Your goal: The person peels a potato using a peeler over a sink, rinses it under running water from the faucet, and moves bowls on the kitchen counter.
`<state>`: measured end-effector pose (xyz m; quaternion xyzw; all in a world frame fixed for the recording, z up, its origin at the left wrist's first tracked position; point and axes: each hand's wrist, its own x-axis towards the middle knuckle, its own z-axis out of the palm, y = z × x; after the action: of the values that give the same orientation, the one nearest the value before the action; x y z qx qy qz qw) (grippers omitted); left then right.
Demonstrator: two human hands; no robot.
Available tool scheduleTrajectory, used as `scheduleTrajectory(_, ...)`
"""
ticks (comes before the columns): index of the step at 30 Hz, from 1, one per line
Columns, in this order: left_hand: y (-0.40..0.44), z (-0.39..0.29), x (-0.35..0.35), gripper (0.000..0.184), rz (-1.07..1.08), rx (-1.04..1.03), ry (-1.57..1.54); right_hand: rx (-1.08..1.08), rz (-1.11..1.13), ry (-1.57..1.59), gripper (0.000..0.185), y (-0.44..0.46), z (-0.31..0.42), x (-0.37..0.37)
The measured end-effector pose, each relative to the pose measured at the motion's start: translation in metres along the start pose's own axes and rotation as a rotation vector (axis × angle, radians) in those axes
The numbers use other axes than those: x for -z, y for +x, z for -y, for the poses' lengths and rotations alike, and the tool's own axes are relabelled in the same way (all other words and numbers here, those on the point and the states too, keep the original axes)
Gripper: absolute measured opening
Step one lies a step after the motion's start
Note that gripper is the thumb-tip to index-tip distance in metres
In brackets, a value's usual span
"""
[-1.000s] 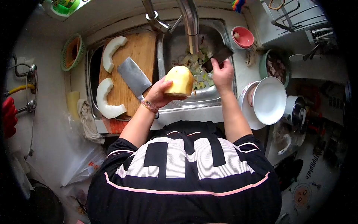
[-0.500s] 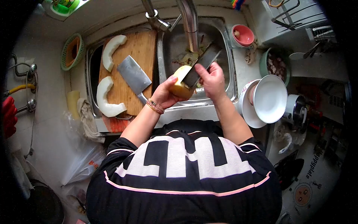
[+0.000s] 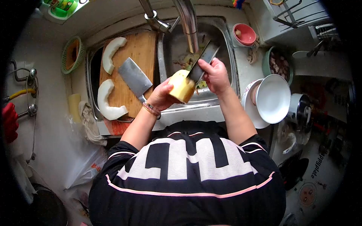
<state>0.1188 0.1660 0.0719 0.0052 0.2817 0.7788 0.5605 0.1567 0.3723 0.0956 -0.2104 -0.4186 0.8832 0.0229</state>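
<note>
My left hand (image 3: 161, 97) is wrapped round a pale yellow peeled vegetable (image 3: 181, 87) at the near side of the metal sink (image 3: 171, 45). In my right hand (image 3: 215, 74) is a dark, flat blade-like tool (image 3: 201, 64), whose lower end meets the vegetable's upper right side. Peel scraps (image 3: 187, 60) lie in the sink below, partly hidden by the tool. To the left, a cleaver (image 3: 135, 77) rests on a wooden cutting board (image 3: 140, 45), beside two curved white pieces, one at the top (image 3: 110, 54) and one lower down (image 3: 105, 98).
A faucet (image 3: 187, 22) hangs over the sink. On the right stand a pink bowl (image 3: 246, 34), a green bowl of meat-like pieces (image 3: 267, 62) and white dishes (image 3: 272, 98). A green basket (image 3: 67, 60) and a cloth (image 3: 89, 124) are at the left.
The dark tool has come from over the sink's right side onto the vegetable, along with my right hand. The vegetable has been tilted in my left hand.
</note>
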Motion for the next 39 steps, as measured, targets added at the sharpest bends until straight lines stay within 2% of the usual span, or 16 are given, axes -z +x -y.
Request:
scheduleTrajectory(1, -0.002, 0.000, 0.001, 0.082, 0.055, -0.016, 0.038, 0.000, -0.180, -0.204, 0.011, 0.017, -0.012, 0.028)
scheduleTrajectory(2, -0.003, 0.000, 0.000, 0.083, 0.111, -0.031, 0.076, 0.284, -0.362, -0.680, 0.015, 0.039, -0.039, 0.067)
scheduleTrajectory(4, -0.004, 0.002, -0.003, 0.083, 0.065, -0.033, 0.025, 0.211, -0.481, -0.596, 0.013, 0.033, -0.028, 0.064)
scheduleTrajectory(9, 0.005, -0.001, 0.004, 0.082, -0.003, -0.042, 0.027, 0.022, -0.044, 0.058, 0.005, 0.008, 0.008, 0.016)
scheduleTrajectory(13, 0.003, -0.002, 0.005, 0.085, -0.006, -0.035, 0.075, -0.146, -0.027, -0.008, 0.012, 0.014, -0.019, 0.025)
scheduleTrajectory(14, 0.000, -0.001, 0.002, 0.087, -0.010, -0.044, 0.089, -0.031, -0.272, -0.283, 0.016, 0.029, -0.029, 0.045)
scheduleTrajectory(17, -0.001, -0.001, 0.000, 0.086, 0.038, -0.083, 0.052, 0.065, -0.423, -0.236, 0.013, 0.025, -0.019, 0.047)
scheduleTrajectory(20, -0.005, -0.001, 0.003, 0.084, -0.021, -0.059, 0.017, 0.068, -0.185, -0.019, 0.009, 0.017, -0.002, 0.028)
scheduleTrajectory(24, 0.000, -0.003, 0.009, 0.082, 0.031, -0.042, 0.043, -0.032, 0.005, -0.046, 0.010, -0.001, 0.006, -0.011)
scheduleTrajectory(26, -0.002, 0.001, 0.010, 0.082, 0.060, -0.052, 0.032, -0.023, -0.130, -0.116, 0.013, 0.015, -0.010, 0.010)
scheduleTrajectory(27, -0.003, 0.003, 0.008, 0.082, 0.070, -0.055, 0.025, 0.298, -0.406, -0.637, 0.018, 0.025, -0.016, 0.025)
scheduleTrajectory(28, -0.004, 0.004, 0.007, 0.082, 0.078, -0.063, 0.022, 0.312, -0.548, -0.733, 0.017, 0.031, -0.012, 0.036)
scheduleTrajectory(32, -0.011, 0.013, 0.015, 0.082, -0.024, 0.049, -0.215, 0.258, -0.300, -0.132, 0.011, 0.016, 0.010, 0.031)
scheduleTrajectory(36, 0.001, 0.015, 0.011, 0.085, 0.029, 0.056, -0.433, 0.242, -0.293, -0.085, 0.009, 0.001, 0.007, 0.011)
scheduleTrajectory(37, 0.003, 0.013, 0.006, 0.071, 0.050, 0.079, -0.550, 0.238, -0.272, -0.039, 0.009, -0.003, 0.007, 0.006)
scheduleTrajectory(39, 0.006, 0.011, 0.001, 0.069, -0.028, 0.072, -0.570, 0.239, -0.221, -0.039, 0.008, -0.012, 0.001, -0.006)
